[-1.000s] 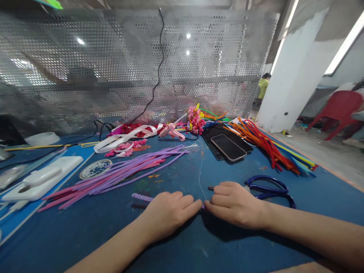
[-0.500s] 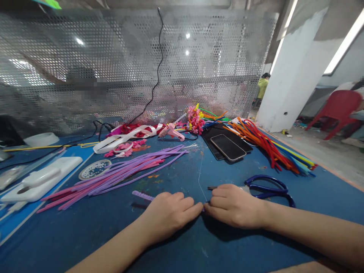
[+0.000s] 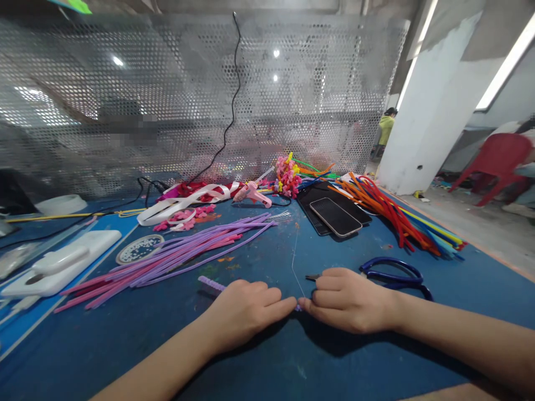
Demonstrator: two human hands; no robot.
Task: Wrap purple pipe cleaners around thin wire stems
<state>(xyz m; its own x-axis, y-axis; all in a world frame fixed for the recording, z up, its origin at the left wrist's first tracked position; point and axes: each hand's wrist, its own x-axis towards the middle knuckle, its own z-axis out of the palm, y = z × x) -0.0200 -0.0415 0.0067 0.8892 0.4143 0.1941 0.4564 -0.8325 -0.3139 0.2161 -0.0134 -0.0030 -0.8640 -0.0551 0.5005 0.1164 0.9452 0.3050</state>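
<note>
A purple pipe cleaner point(image 3: 212, 283) runs under my left hand point(image 3: 256, 309), its coiled-looking tail sticking out to the left. The fingers of that hand are closed around it, and a bit of purple shows between my two hands. My right hand point(image 3: 346, 301) pinches the other end close to the left fingertips. From this pinch a thin bare wire point(image 3: 293, 262) rises away over the table. Blue-handled scissors point(image 3: 395, 274) lie beneath and behind my right hand, their dark tip showing left of the knuckles.
Purple and pink pipe cleaners point(image 3: 179, 257) lie left of centre. Beyond are a pink glue gun point(image 3: 252, 194), white ribbon point(image 3: 188, 203) and a phone point(image 3: 335, 217). Coloured pipe cleaners point(image 3: 397, 217) are heaped at right. A white power strip point(image 3: 62, 264) sits left, before a perforated metal panel point(image 3: 175, 100).
My hands have parted very slightly, so more purple shows between the fingertips. The pipe cleaner's left tail has shifted a little to the right.
</note>
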